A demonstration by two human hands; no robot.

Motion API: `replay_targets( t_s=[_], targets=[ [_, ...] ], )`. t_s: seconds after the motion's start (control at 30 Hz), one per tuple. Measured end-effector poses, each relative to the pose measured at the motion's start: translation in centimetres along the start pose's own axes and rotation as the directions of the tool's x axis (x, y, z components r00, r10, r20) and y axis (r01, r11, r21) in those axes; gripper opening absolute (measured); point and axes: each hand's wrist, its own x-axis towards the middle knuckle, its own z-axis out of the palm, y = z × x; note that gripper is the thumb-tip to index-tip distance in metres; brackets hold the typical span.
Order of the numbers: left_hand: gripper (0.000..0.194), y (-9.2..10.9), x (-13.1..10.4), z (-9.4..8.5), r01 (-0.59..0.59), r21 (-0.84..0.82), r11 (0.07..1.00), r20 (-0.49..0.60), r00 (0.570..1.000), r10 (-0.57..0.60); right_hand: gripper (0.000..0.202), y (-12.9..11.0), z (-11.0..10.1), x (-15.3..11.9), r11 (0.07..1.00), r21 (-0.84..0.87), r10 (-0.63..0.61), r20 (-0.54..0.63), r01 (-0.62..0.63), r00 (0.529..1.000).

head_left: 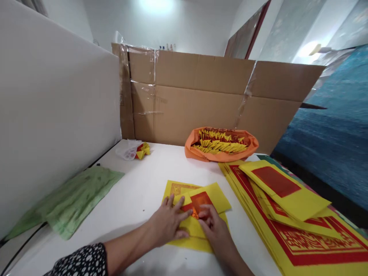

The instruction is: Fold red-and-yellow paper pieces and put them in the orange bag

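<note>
Yellow paper sheets (198, 245) lie overlapped on the white table in front of me. The top sheet of joss paper (220, 193) has a shiny red-orange rectangle on it, and its left part is folded over. My left hand (169, 222) rests on that folded part, fingers spread and pressing the paper down. At the rectangle's lower edge, my right hand (211, 222) has its fingers curled together in a pinch on the sheet. The exact grip is partly hidden by the fingers.
Large red-printed yellow sheets (324, 241) are stacked at right, smaller ones (310, 199) on top. An orange bag (192, 153) of folded yellow pieces stands behind. A green cloth (83, 195) and clear plastic (128, 150) lie left. Cardboard (201, 92) walls the back.
</note>
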Motion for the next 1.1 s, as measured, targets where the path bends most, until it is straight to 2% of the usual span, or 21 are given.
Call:
replay_targets(
  t_s=[0.1,0.2,0.47,0.7,0.77,0.87,0.93,1.03,1.1],
  targets=[
    [0.065,-0.7,1.0,-0.1,-0.188,0.001,0.982,-0.098,0.977,0.187,0.036,-0.1,-0.7,0.3,0.967,0.210,0.127,0.081,-0.141,0.989],
    [0.061,-1.5,1.5,0.2,-0.321,-0.074,0.944,-0.126,0.942,0.310,0.037,-0.2,-0.9,1.1,0.956,0.244,0.136,0.134,-0.166,0.982],
    [0.078,-2.5,1.3,1.0,-0.354,-0.229,0.907,-0.112,0.935,0.336,0.036,0.1,-1.3,1.9,0.958,0.237,0.125,0.152,-0.159,0.980],
    [0.080,-2.4,1.2,0.4,-0.367,-0.222,0.903,-0.052,0.930,0.365,0.036,0.6,-2.4,1.1,0.951,0.272,0.137,0.044,-0.144,0.990],
    [0.079,-2.5,1.2,0.3,-0.376,-0.201,0.905,-0.056,0.926,0.373,0.031,0.5,-2.5,0.7,0.975,0.206,0.084,0.002,-0.083,0.996],
    [0.083,-2.8,1.3,0.1,-0.369,-0.203,0.907,-0.066,0.929,0.364,0.022,-0.1,-2.5,0.3,0.994,0.046,-0.094,-0.050,0.096,0.994],
    [0.082,-3.1,1.6,0.0,-0.336,-0.218,0.916,-0.071,0.942,0.329,0.020,-0.5,-2.3,0.2,0.990,0.023,-0.138,-0.050,0.139,0.989],
    [0.059,-4.0,2.5,-0.3,-0.309,-0.153,0.939,-0.115,0.949,0.294,0.027,-0.4,-1.6,-0.1,0.983,0.182,0.017,-0.004,-0.016,1.000],
    [0.049,-4.9,2.9,-0.4,-0.335,-0.036,0.941,-0.154,0.933,0.326,0.040,0.1,-1.0,-0.4,0.919,0.350,0.133,0.154,-0.180,0.979]
  ],
)
